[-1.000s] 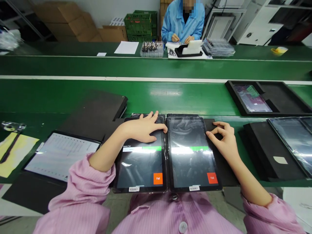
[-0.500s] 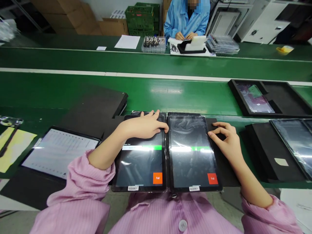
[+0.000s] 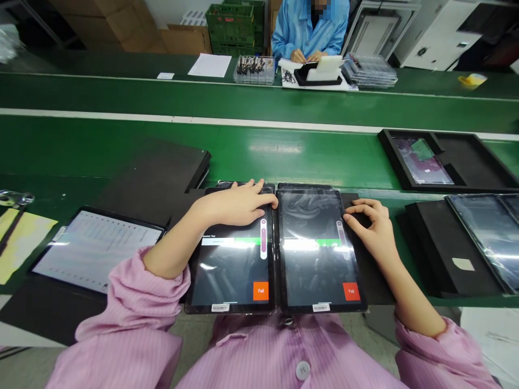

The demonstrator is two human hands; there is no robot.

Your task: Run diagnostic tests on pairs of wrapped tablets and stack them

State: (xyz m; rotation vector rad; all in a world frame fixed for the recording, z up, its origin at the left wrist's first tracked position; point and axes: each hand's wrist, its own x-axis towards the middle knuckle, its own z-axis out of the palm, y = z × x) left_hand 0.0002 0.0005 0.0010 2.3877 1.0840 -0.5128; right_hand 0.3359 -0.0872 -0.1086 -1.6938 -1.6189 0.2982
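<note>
Two dark tablets lie side by side before me, each showing a speaker-test screen with an orange-red "Fail" box and a volume slider. Across the top of the left tablet (image 3: 229, 275) my left hand (image 3: 239, 204) rests palm down, fingers spread. One of its fingers reaches the tablet's upper right edge. My right hand (image 3: 373, 227) is beside the right tablet (image 3: 318, 275). Its fingers are bent and apart, with the thumb tip at that tablet's right edge. Part of the left screen is covered by my hand.
Left of me, a lit tablet (image 3: 99, 251) lies on black sheeting. A black case (image 3: 162, 167) stands behind it. At right are a black tray (image 3: 478, 156) and another dark tablet (image 3: 494, 237) on a black block. Across the green bench, a person (image 3: 310, 29) in blue works.
A volume slider has appeared on both tablet screens. My hands have stayed at the tablets' edges, and the whole view has shifted slightly.
</note>
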